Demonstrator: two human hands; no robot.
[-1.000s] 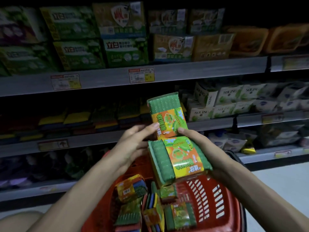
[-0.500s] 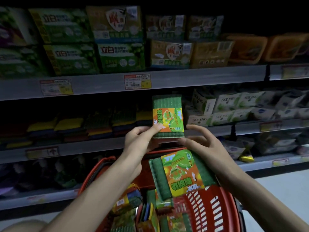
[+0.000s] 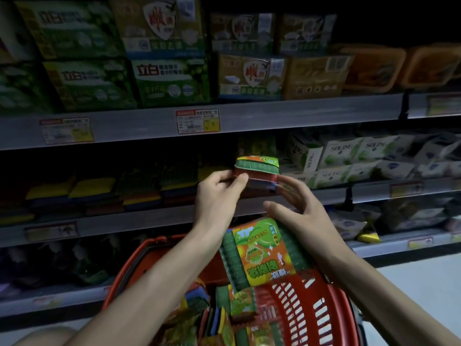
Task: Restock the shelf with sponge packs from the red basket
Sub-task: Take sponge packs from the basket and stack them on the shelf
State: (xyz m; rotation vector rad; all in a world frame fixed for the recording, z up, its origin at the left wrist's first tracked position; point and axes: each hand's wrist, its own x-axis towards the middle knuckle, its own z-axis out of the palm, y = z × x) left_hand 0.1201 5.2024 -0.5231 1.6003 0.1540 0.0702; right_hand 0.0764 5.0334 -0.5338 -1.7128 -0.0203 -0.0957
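My left hand (image 3: pixel 219 193) grips a green and orange sponge pack (image 3: pixel 257 167) by its left end. The pack lies flat at the front of the middle shelf (image 3: pixel 149 218), right of the stacked sponges (image 3: pixel 139 188). My right hand (image 3: pixel 301 211) is just below and right of that pack, fingers spread toward it. A second sponge pack (image 3: pixel 262 255) sits under its palm, label up, above the red basket (image 3: pixel 314 313); the grip underneath is hidden. Several more sponge packs (image 3: pixel 239 303) lie in the basket.
Green and yellow boxes (image 3: pixel 172 78) fill the top shelf above a price tag (image 3: pixel 198 120). White Soling packs (image 3: pixel 341 156) crowd the middle shelf right of the held pack. Orange tubs (image 3: pixel 374 68) stand top right. Pale floor (image 3: pixel 419 283) shows at lower right.
My left hand has carried the upper pack up and forward to the middle shelf and tipped it from upright to flat. My right hand's fingers have opened and followed it, the second pack staying low.
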